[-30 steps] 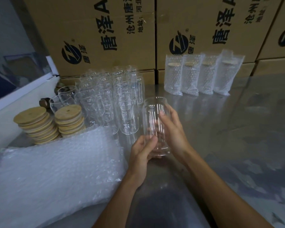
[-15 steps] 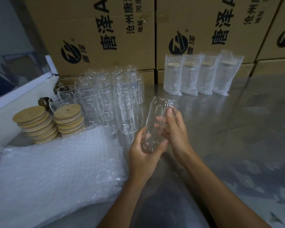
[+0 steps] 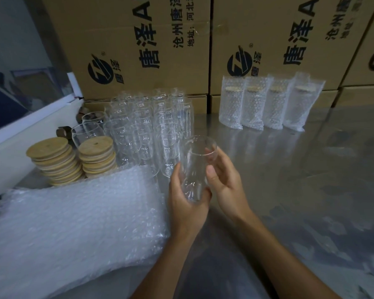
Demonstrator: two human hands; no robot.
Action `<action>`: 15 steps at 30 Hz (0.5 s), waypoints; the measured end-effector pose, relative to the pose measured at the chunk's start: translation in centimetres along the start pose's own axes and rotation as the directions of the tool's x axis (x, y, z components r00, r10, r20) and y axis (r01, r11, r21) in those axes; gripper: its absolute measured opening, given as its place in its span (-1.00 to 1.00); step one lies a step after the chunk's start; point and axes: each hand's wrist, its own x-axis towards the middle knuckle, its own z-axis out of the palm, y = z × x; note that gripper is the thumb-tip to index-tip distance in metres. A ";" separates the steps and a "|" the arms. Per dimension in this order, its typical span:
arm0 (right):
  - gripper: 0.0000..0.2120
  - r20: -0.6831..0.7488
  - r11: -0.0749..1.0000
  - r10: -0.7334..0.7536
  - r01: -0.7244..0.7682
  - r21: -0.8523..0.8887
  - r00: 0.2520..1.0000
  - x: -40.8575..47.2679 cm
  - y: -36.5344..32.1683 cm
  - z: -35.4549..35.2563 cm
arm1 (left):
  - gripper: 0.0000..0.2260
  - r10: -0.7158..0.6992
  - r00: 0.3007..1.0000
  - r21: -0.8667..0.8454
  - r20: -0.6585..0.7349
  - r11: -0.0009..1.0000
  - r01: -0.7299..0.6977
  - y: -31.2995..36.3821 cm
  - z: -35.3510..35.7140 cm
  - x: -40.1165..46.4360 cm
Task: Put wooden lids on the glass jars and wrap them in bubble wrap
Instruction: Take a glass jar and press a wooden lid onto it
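Left hand [image 3: 187, 199]: my fingers curl round the base of the glass jar [image 3: 195, 169], bearing its weight.
Right hand [image 3: 222, 182]: thumb and fingers grasp its upper wall, mouth up, ready for a lid.
Jar's place: lifted above the steel counter [image 3: 300, 190], just beside the bubble wrap [image 3: 73, 223].
Lids: wooden lids [image 3: 95, 155] stacked by the counter's left edge, within reach.
Change: the jar stood more tilted half a second ago; my left hand now grips lower.

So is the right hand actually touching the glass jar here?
Touching. The head view shows the right hand with its thumb pressed on the side of the glass jar, while the left hand grips the base.
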 end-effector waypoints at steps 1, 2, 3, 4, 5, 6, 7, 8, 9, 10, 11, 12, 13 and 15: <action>-0.45 0.018 1.000 0.003 -0.003 -0.015 1.000 -0.1 0.3 0.0 | -0.26 -0.020 1.000 -0.007 0.003 1.000 0.020 0.0 0.0 0.1; -0.42 0.034 0.999 0.009 -0.007 -0.040 0.999 -0.2 0.5 0.1 | -0.28 -0.037 0.999 -0.018 0.003 0.999 0.037 -0.1 0.0 0.2; -0.40 0.049 0.997 0.012 -0.008 -0.074 0.999 -0.2 0.7 0.1 | -0.29 -0.047 0.999 -0.028 0.000 0.998 0.047 -0.2 0.0 0.3; -0.38 0.059 0.993 0.013 -0.006 -0.114 0.998 -0.2 0.8 0.0 | -0.30 -0.050 0.999 -0.032 -0.005 0.998 0.050 -0.2 0.0 0.4; -0.38 0.061 0.988 0.015 -0.005 -0.153 0.998 -0.3 0.9 0.0 | -0.30 -0.049 0.999 -0.025 -0.009 0.998 0.049 -0.2 0.1 0.4; -0.38 0.053 0.984 0.016 -0.006 -0.180 0.998 -0.3 0.9 -0.1 | -0.30 -0.046 0.999 -0.013 -0.012 0.999 0.046 -0.3 0.1 0.4; -0.38 0.043 0.980 0.015 -0.006 -0.200 0.999 -0.3 1.0 -0.2 | -0.29 -0.042 0.999 -0.001 -0.012 0.999 0.042 -0.4 0.1 0.4; -0.39 0.038 0.975 0.014 -0.005 -0.220 0.999 -0.3 1.0 -0.3 | -0.28 -0.039 0.999 0.006 -0.009 0.999 0.039 -0.4 0.1 0.4; -0.41 0.038 0.970 0.016 -0.006 -0.244 0.999 -0.4 1.1 -0.4 | -0.26 -0.037 0.999 0.008 -0.005 0.999 0.037 -0.4 0.1 0.4; -0.45 0.038 0.964 0.023 -0.013 -0.267 0.999 -0.5 1.2 -0.5 | -0.23 -0.034 0.999 0.013 -0.005 0.999 0.034 -0.4 0.1 0.4; -0.50 0.036 0.958 0.034 -0.022 -0.286 0.999 -0.5 1.3 -0.6 | -0.19 -0.032 0.999 0.023 -0.012 0.999 0.032 -0.4 0.0 0.5; -0.54 0.032 0.953 0.041 -0.030 -0.301 0.999 -0.6 1.4 -0.7 | -0.18 -0.026 0.999 0.038 -0.021 0.999 0.026 -0.5 0.0 0.6; -0.56 0.024 0.949 0.047 -0.037 -0.313 0.999 -0.7 1.4 -0.7 | -0.17 -0.019 0.999 0.054 -0.028 0.998 0.021 -0.5 0.0 0.6; -0.60 0.000 0.941 0.059 -0.056 -0.333 0.998 -0.8 1.3 -0.7 | -0.16 -0.019 1.000 0.082 -0.019 0.996 0.021 -0.6 -0.2 0.8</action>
